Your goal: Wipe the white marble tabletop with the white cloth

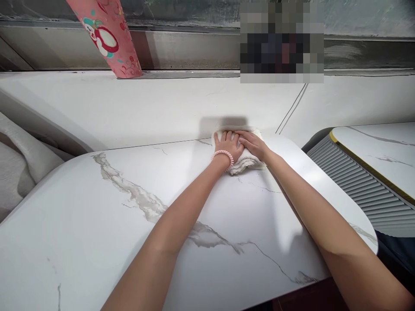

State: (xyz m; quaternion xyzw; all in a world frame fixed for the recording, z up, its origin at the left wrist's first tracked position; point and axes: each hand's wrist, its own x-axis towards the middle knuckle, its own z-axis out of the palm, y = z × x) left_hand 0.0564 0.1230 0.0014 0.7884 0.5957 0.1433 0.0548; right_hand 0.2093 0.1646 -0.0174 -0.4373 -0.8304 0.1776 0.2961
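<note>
No writing shows anywhere. My left hand (pixel 228 146) and right hand (pixel 253 144) lie flat, fingers spread, pressing a folded white cloth (pixel 244 163) at the far edge of the marble-veined table (pixel 97 224), against the wall (pixel 129 108)

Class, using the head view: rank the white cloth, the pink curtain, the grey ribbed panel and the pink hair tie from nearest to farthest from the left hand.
1. White cloth: under the left hand, touching.
2. Pink hair tie: on that hand's wrist, too close to the cloth to separate firmly.
3. Grey ribbed panel: off to the right.
4. Pink curtain: far upper left, at the window.
</note>
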